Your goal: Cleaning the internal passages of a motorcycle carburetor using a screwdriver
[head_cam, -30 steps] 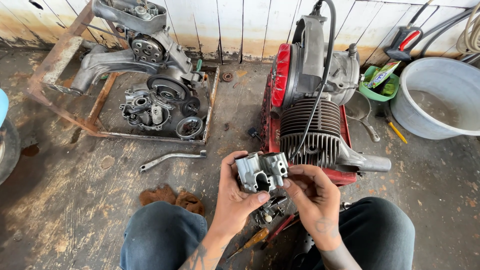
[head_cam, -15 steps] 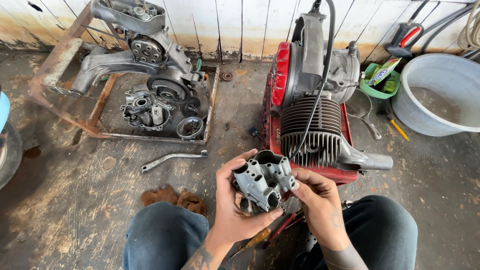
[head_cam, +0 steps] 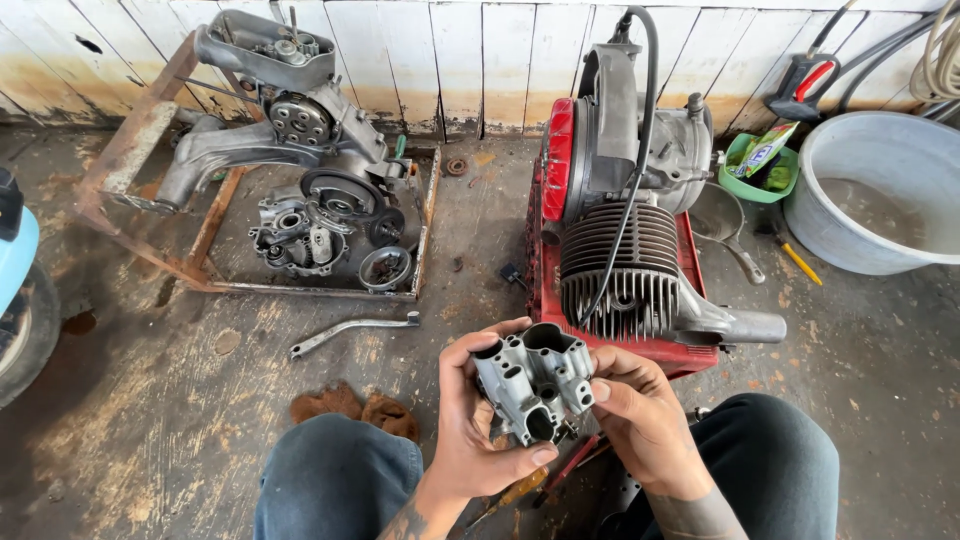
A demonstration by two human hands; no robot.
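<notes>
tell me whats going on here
A seated person holds a small grey cast-metal engine part in both hands, the left hand cupping it and the right hand steadying its side. Ahead on the floor stands a finned engine on a red stand; a dismantled engine sits further left.

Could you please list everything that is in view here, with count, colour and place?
carburettor body: one, grey metal, held between both hands, bottom centre
finned engine: one, dark grey with a red fan cover, on a red stand, centre right
dismantled engine parts: several, grey, in a rusty frame, upper left
lever: one, grey, on the floor left of centre
rags: two, brown, by the left knee
screwdrivers: at least two, orange and red handles, between the legs
basin: one, grey-white, upper right
small tub: one, green, beside the basin
left hand: gripping the carburettor body
right hand: steadying it
</notes>
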